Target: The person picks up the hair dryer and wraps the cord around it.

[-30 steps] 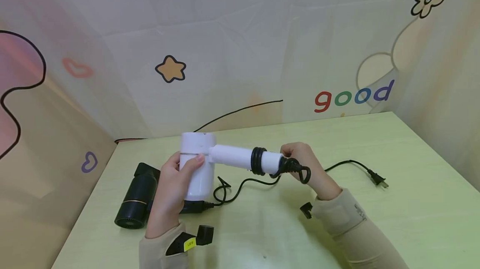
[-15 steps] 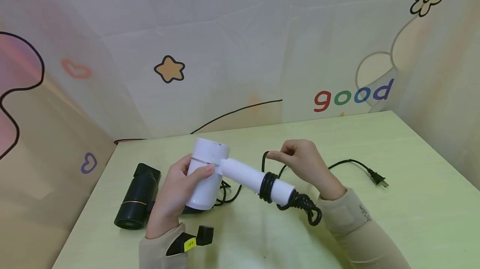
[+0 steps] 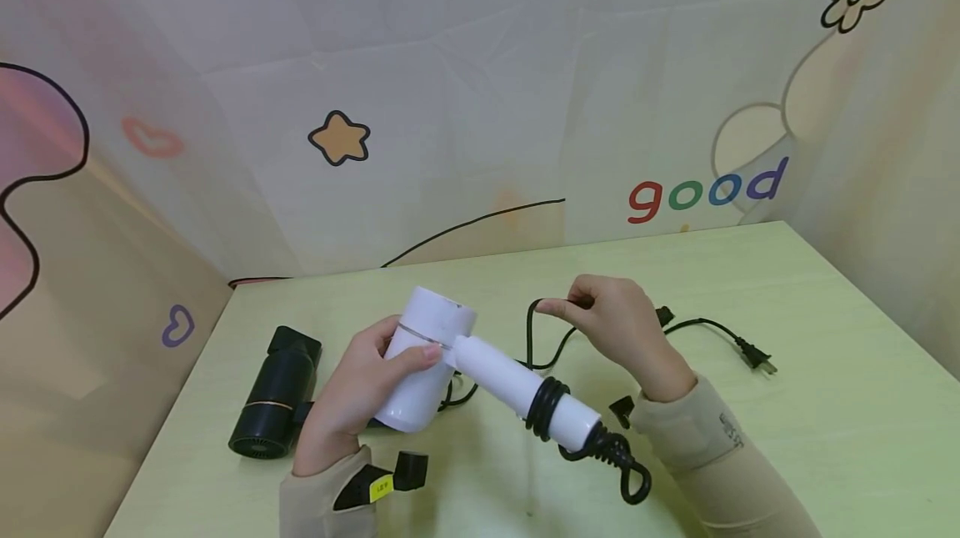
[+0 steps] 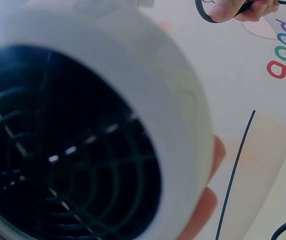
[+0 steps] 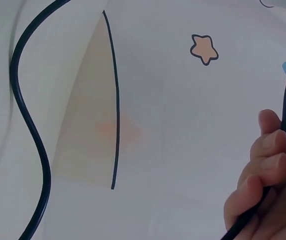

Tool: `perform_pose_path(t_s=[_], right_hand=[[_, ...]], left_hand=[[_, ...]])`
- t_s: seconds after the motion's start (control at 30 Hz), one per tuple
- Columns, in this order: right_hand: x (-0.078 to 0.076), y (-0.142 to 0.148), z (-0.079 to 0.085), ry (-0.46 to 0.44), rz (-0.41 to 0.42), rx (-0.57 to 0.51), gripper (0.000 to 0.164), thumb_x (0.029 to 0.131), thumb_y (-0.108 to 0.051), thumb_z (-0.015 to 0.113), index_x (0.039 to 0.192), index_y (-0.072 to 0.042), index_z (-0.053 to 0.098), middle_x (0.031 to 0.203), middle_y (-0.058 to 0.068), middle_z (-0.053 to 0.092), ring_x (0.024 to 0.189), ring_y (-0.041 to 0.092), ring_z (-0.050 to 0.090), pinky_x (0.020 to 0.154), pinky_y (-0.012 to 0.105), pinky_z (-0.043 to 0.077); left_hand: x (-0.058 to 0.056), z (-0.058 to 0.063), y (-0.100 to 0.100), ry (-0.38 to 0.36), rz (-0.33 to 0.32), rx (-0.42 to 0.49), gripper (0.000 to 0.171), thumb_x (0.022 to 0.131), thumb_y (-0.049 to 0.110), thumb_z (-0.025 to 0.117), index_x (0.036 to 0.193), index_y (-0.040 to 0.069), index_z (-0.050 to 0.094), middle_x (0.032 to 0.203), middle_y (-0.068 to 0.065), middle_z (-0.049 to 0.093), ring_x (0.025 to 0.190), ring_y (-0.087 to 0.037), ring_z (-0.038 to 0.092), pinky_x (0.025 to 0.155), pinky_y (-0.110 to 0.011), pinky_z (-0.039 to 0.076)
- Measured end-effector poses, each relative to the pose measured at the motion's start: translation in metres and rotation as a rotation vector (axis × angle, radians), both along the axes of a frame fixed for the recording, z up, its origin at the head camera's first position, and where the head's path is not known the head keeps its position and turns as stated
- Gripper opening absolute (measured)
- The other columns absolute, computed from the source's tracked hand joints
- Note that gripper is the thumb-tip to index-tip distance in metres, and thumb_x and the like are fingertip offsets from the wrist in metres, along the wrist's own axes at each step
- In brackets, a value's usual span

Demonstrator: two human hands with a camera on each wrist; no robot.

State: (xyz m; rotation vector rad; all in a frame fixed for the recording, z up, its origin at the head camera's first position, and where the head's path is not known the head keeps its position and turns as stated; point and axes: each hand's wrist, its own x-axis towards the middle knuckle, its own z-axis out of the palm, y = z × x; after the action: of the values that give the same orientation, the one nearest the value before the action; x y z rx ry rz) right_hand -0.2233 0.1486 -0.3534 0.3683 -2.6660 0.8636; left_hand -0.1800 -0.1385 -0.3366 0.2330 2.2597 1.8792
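Note:
In the head view, my left hand (image 3: 360,388) grips a white hair dryer (image 3: 414,392) round its barrel, thumb across the side. Its handle slopes down to the right, wound with black cord coils (image 3: 547,409), and a bundled cord loop (image 3: 636,484) hangs from the end. The round intake grille (image 4: 58,150) fills much of the left wrist view. Right of the handle, my right hand (image 3: 618,325) pinches a black cord (image 3: 529,329) between thumb and fingers. A dark plug (image 3: 664,316) shows just past that hand. Curled fingers (image 5: 270,170) hold the cord in the right wrist view.
A black hair dryer (image 3: 270,396) lies at the left of the pale green table (image 3: 825,455). A two-pin plug (image 3: 753,354) on a black cord lies at the right. Behind the table hangs a printed curtain (image 3: 480,104).
The white hair dryer has moved right and down, its handle tilting from nearly level to steeply sloped. My right hand has drawn a stretch of cord up, and a plug now shows beside it.

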Motion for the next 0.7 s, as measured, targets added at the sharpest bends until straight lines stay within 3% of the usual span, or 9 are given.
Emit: perform_pose_path(t_s=[0.3, 0.7], right_hand=[[-0.007, 0.01, -0.001, 0.055, -0.047, -0.006, 0.037, 0.08, -0.045, 0.07, 0.067, -0.012, 0.061, 0.058, -0.002, 0.053, 0.053, 0.012, 0.044, 0.05, 0.026, 0.034], [-0.014, 0.021, -0.003, 0.293, -0.105, -0.038, 0.037, 0.074, -0.038, 0.077, 0.061, -0.008, 0.058, 0.052, 0.001, 0.05, 0.048, 0.012, 0.039, 0.046, 0.023, 0.029]], left_hand=[[-0.001, -0.003, -0.001, -0.014, -0.098, -0.043, 0.047, 0.082, 0.024, 0.071, 0.122, 0.004, 0.055, 0.103, -0.02, 0.061, 0.081, -0.027, 0.062, 0.067, -0.039, 0.053], [-0.002, -0.006, -0.002, -0.039, -0.125, -0.137, 0.056, 0.08, 0.026, 0.073, 0.127, 0.007, 0.051, 0.105, -0.018, 0.062, 0.082, -0.025, 0.062, 0.067, -0.039, 0.053]])
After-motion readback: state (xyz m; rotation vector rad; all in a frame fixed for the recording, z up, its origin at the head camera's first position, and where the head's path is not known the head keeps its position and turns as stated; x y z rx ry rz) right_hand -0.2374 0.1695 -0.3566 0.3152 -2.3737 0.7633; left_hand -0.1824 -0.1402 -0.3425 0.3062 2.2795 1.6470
